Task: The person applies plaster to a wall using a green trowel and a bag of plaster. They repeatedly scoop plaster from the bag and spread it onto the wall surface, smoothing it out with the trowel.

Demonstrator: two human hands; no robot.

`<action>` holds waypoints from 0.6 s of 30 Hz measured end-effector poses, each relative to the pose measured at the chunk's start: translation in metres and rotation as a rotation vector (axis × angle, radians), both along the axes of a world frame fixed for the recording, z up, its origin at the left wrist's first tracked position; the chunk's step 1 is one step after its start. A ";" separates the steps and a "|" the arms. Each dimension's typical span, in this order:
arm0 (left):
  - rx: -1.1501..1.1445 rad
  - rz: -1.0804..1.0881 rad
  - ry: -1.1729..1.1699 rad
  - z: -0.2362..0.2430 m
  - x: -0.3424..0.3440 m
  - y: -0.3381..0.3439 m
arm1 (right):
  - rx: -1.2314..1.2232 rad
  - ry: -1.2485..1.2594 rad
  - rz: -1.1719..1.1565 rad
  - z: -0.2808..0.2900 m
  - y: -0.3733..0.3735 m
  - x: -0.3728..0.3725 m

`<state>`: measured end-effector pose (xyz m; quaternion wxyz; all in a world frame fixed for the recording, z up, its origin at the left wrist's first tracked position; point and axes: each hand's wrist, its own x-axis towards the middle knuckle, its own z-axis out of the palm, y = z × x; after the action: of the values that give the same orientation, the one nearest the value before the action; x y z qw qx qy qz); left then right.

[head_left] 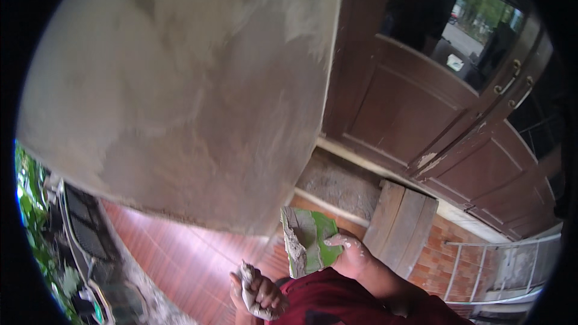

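Observation:
My right hand (353,257) grips a flat green board (329,229) at its right side, with white smears on the thumb. Wet grey plaster (293,244) coats the board's left part and edge. To the left and lower down, my left hand (263,293) is closed in a fist around a pale, plaster-smeared thing; its kind is hidden by the fingers. Ahead of both hands rises a plastered wall (198,90) with darker, damp-looking patches over its lower and right parts. Neither hand touches it.
Brown double doors (409,108) with glass panes stand right of the wall. Below them are a concrete step (337,183) and wooden planks (400,222). Reddish tiles (186,259) cover the floor. A white metal rack (481,271) stands lower right; plants (33,204) grow far left.

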<state>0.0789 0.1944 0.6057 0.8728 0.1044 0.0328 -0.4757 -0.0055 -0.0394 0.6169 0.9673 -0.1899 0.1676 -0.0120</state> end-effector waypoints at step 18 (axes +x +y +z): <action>-0.235 0.107 -0.223 -0.009 -0.027 0.023 | -0.559 -0.160 -0.533 0.090 -0.060 0.094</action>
<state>0.0520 0.2173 0.5969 0.9012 0.0519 -0.1148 -0.4147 0.0886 -0.0996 0.7066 0.8512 -0.3945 0.1255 -0.3226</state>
